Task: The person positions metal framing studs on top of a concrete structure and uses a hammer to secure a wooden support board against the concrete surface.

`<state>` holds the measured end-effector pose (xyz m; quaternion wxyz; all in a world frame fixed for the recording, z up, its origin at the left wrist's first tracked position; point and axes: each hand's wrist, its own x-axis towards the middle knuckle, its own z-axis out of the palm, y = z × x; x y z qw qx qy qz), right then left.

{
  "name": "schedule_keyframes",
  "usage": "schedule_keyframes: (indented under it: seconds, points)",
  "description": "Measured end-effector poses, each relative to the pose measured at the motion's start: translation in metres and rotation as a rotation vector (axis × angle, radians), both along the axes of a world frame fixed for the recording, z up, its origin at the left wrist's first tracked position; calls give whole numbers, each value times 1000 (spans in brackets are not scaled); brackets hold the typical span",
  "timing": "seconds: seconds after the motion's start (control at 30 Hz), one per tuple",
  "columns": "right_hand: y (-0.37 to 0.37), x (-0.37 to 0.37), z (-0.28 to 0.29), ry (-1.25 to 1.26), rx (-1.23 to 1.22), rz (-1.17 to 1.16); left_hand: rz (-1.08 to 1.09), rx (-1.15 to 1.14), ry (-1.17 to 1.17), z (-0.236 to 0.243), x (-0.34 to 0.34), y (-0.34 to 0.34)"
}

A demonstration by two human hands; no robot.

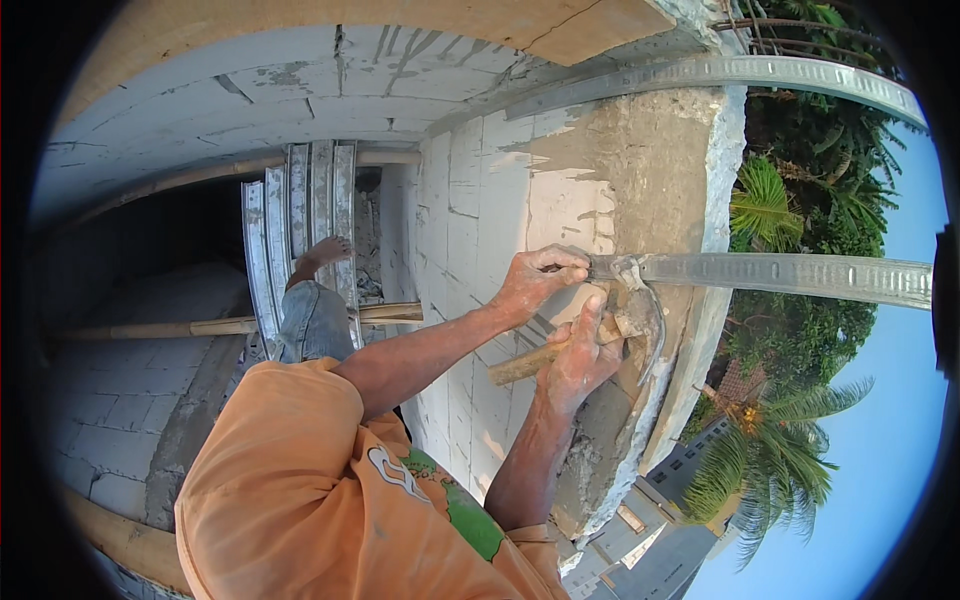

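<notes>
Here, a claw hammer (628,318) is gripped by the right hand (578,362) at the wall top; at its twelve o'clock, the metal strip's (780,272) end is pinched by the left hand (535,280). Fixing seems unfinished.

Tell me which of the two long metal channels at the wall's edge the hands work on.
The lower metal channel: the left hand pinches its end; the upper one is untouched.
</notes>
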<state>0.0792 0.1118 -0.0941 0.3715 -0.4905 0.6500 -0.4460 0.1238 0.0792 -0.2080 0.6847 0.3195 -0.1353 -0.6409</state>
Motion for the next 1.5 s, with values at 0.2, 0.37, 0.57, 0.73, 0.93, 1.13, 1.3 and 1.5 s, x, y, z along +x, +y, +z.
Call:
schedule_keyframes:
  seconds: [0.2, 0.37, 0.57, 0.73, 0.93, 1.13, 1.3, 1.5]
  points:
    - [-1, 1, 1, 9, -5, -10, 16, 35, 7, -5, -2, -1]
    - [-1, 0, 0, 13, -13, -1, 0, 55, 87, -10, -4, -2]
    - [-1, 2, 2, 26, 3, -3, 50, -21, -61, -11, -4, -3]
    - [-1, 1, -1, 38, -2, 5, 26, -4, -72, -9, -3, -4]
    - [2, -1, -1, 90, -39, 15, 54, 11, -62, -9, -10, -2]
    - [10, -18, 0, 392, -151, 151, 124, -43, -109, -16, -16, -4]
    - [28, 6, 45, 839, -123, 380, 191, -141, -94, -22, -21, -7]
    - [43, 2, 47, 1280, -99, 566, 214, -224, -150, -23, -17, -7]
